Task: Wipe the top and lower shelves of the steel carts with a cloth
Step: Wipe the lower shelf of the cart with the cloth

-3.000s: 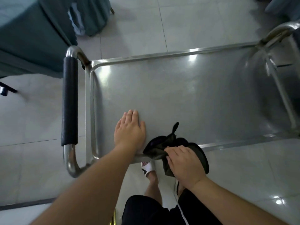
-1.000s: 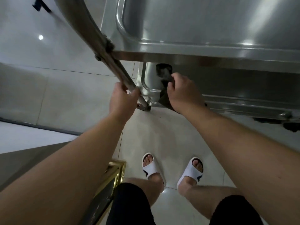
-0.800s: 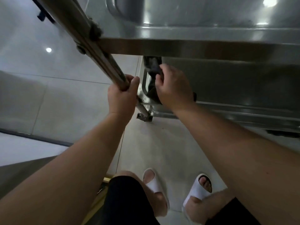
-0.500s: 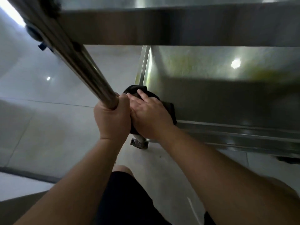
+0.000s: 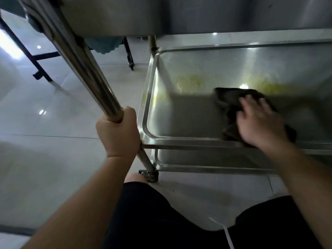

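**Cloth on the lower shelf, left hand on the post**

The right hand [image 5: 260, 123] lies flat on a dark cloth [image 5: 231, 101] at centre right of the frame, its fingers [image 5: 251, 103] spread apart and pressed on the fabric; hand and cloth are blurred. The cloth rests on the lower shelf [image 5: 188, 112] of the steel cart, near the shelf's front rim. Yellowish smears [image 5: 190, 83] mark the shelf behind and to the left of the cloth.

The left hand [image 5: 119, 133] is at centre left, its fingers wrapped tight round the cart's slanted steel post [image 5: 86, 69], which runs from the upper left down to a caster [image 5: 150, 174]. The underside of the top shelf [image 5: 125, 15] fills the upper edge. A further shelf [image 5: 197, 159] shows below the wiped one. Black shorts [image 5: 152, 221] fill the bottom, over a pale tiled floor [image 5: 45, 159]. A black frame [image 5: 36, 60] stands at upper left.
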A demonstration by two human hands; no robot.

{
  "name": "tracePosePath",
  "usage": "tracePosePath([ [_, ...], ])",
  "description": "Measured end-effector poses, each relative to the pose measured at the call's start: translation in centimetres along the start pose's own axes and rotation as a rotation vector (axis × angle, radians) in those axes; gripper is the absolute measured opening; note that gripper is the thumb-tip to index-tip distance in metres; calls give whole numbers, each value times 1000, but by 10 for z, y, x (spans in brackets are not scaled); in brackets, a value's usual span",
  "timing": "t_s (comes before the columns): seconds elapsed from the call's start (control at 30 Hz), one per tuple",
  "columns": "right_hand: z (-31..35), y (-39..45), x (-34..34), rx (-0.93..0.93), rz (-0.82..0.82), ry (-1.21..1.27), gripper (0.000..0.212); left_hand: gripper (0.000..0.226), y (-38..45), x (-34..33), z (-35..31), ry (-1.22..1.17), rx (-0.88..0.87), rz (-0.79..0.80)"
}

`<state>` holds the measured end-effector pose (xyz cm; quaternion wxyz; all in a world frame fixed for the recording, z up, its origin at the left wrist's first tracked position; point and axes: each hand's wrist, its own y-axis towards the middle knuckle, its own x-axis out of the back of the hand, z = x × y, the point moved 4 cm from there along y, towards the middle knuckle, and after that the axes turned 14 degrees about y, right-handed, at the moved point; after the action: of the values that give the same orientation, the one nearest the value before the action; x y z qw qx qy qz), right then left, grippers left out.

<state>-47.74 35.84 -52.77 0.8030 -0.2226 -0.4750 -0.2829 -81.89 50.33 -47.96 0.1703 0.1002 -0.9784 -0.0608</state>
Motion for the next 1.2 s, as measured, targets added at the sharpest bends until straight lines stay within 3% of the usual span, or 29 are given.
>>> tracePosePath([
  [0.1,-46,2,27,-314,-56,-4,63,37,-1,0,5,-25,-26,0],
  [0.2,-10,11,12,-364,-100,33,65,37,-2,-1,7,-40,-63,-4],
  [0.37,130,20,-55,-110,-20,53,68,38,-4,-1,5,-43,-74,-11],
  [0.47,222,7,-99,193,145,54,72,35,-6,0,4,-49,-88,-16],
  [0.57,265,-3,-119,497,311,14,65,33,-7,1,1,-28,-153,-19],
  [0.67,257,-6,-115,583,336,21,59,30,-9,2,-1,-16,-176,-25],
  [0.77,225,-9,-106,553,284,71,59,30,-7,2,1,-26,-132,-14],
  [0.9,131,11,-55,285,-45,38,54,39,-6,3,0,-26,-102,-4],
  [1.0,74,25,-27,-2,-83,13,51,41,-8,2,-1,-62,-85,13],
  [1.07,78,30,-31,-43,-61,8,58,42,-8,2,-2,-76,-67,16],
  [1.2,146,43,-62,134,82,9,65,42,-8,3,-3,-86,-80,15],
])
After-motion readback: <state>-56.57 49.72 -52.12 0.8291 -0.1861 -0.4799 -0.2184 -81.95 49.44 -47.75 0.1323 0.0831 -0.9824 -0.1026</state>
